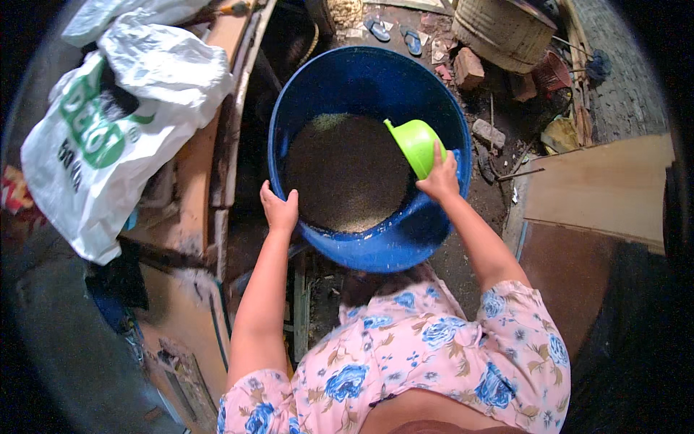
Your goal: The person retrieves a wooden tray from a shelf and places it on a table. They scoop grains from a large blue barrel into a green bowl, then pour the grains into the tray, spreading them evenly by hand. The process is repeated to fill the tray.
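A large blue barrel [273, 137] stands before me, holding a dark brown grainy mass [347, 170] with paler grains along its near and far edges. My left hand [279, 208] grips the barrel's left rim, thumb on the inner side and fingers outside. In my right hand [441, 178] is a bright green plastic bowl [417, 147], tilted on its side over the right part of the barrel. The bowl's opening faces left toward the grains. Its inside is mostly hidden from me.
A white woven sack [155, 116] lies on a wooden bench [196, 177] at left. Beyond the barrel are blue slippers [412, 41], a brick [468, 69] and a big beige drum [502, 32]. Wooden boards [596, 186] stand at right.
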Demonstrator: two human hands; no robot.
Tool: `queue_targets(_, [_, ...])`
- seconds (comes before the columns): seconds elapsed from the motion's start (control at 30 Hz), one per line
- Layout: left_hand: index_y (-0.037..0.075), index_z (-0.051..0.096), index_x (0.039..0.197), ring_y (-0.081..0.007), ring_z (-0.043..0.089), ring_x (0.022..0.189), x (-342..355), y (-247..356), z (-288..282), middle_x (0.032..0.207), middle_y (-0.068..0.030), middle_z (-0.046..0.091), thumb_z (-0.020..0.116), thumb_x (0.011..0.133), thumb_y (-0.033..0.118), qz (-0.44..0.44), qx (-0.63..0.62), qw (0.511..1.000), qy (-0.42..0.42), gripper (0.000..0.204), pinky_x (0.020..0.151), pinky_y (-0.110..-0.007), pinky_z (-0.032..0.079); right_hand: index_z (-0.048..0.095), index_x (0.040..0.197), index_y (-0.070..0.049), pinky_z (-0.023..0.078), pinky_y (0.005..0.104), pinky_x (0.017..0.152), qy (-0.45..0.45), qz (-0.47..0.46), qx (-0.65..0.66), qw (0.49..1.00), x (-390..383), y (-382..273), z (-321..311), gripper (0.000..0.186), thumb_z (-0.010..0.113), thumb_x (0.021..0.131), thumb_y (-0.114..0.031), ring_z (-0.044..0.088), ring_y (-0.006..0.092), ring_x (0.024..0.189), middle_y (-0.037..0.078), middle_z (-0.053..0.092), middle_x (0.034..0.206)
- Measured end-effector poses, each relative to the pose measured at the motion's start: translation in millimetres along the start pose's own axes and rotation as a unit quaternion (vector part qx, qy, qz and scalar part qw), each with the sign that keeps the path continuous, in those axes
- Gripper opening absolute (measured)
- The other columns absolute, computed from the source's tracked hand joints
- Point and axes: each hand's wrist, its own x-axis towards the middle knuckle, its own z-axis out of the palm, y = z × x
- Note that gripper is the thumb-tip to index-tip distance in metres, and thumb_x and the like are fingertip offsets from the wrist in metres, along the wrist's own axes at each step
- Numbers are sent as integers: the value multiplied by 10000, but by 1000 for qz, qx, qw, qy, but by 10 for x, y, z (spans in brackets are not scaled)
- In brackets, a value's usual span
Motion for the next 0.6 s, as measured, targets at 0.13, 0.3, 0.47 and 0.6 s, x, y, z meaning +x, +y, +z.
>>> queue_targets(0.13, [-27, 424, 1161, -342, 520, 981, 237, 108, 133, 1058, -215, 529, 509, 813, 179, -17, 4, 1000, 21, 413, 851, -389, 393, 87, 1366, -286, 460, 406, 832, -74, -32, -121, 989, 822, 60, 1056, 1081, 778, 535, -245, 386, 397, 1078, 237, 300, 1224])
queue_targets(0.3, [-36, 446, 1122, -294, 559, 880, 242, 215, 117, 973, -187, 560, 453, 850, 116, -27, 36, 998, 32, 312, 796, -344, 419, 44, 1377, -319, 356, 445, 951, -214, -10, -189, 958, 1471, 707, 2915, 914, 636, 702, -150, 220, 418, 1249, 270, 144, 1370])
queue_targets(0.47, [-40, 441, 1127, -251, 554, 868, 254, 254, 133, 967, -175, 561, 449, 856, 109, -69, 28, 997, 24, 310, 789, -332, 418, 18, 1387, -241, 169, 451, 1047, -154, 76, -91, 981, 1125, 576, 3801, 861, 564, 731, -127, 190, 387, 1272, 240, 101, 1397])
queue_targets(0.6, [-39, 434, 1142, -208, 527, 886, 235, 269, 148, 983, -137, 548, 454, 859, 95, -99, -1, 995, 27, 313, 814, -307, 401, 42, 1369, -52, 156, 480, 1038, -230, 167, 40, 958, 186, -233, 3914, 979, 659, 636, -255, 162, 493, 1218, 297, 123, 1351])
